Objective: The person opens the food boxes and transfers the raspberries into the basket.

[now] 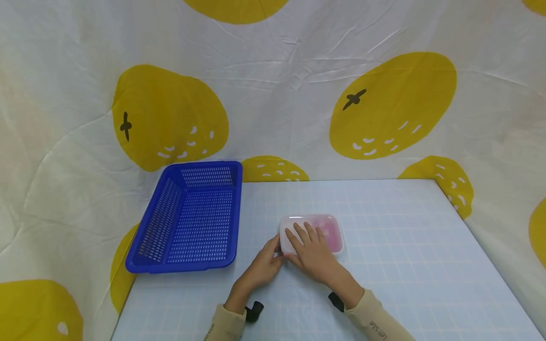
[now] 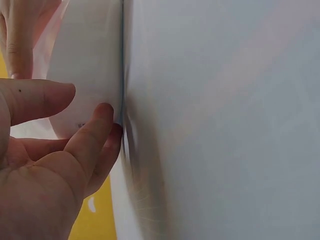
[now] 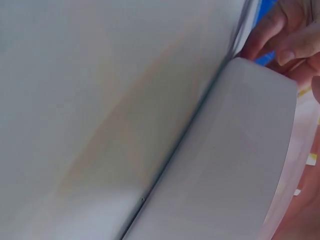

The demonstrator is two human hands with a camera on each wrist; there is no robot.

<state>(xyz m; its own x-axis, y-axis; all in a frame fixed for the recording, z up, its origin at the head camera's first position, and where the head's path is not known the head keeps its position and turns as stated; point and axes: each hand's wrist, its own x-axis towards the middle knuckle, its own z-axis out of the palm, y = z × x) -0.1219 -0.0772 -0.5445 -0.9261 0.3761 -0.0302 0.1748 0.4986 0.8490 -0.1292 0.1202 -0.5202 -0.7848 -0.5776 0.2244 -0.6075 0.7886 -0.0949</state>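
A small rectangular box (image 1: 333, 234), pale with a pinkish translucent lid, sits on the table. My right hand (image 1: 314, 258) lies on its lid with fingers spread. At the box's left end, my left hand (image 1: 262, 266) touches the side wall. The left wrist view shows the left fingers (image 2: 95, 132) low against the white wall, the thumb apart from them. In the right wrist view the box's long white side (image 3: 220, 150) fills the lower right, and the left hand (image 3: 290, 40) is at its far corner. The contents are hidden.
A blue plastic basket (image 1: 200, 227) with slotted walls stands at the table's left. The table (image 1: 409, 265) has a pale blue checked cover. Behind it hangs a white cloth (image 1: 290, 109) printed with large yellow fruit.
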